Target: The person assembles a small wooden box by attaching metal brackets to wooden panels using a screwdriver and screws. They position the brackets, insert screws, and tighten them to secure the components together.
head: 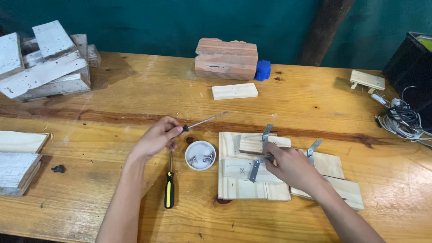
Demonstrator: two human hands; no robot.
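Observation:
My left hand (156, 137) grips a screwdriver (204, 121) by its handle, the thin metal shaft pointing right and slightly up over the wooden table (135, 94). My right hand (290, 166) presses down on a metal strap bracket (255, 168) lying across pale wooden pieces (238, 180) stacked flat on the table. Two more metal brackets (267, 131) (313, 148) rest on the same wood. A small white dish (200, 155) with several screws sits between my hands. A second screwdriver with a black and yellow handle (169, 189) lies on the table below my left hand.
Weathered white planks (42, 63) are piled at the back left, more boards (15, 162) at the left edge. A reddish wood block (226, 58), a blue block (263, 70) and a pale slat (235, 91) sit at the back. Tangled cables (400, 119) and a black bin (411, 67) stand right.

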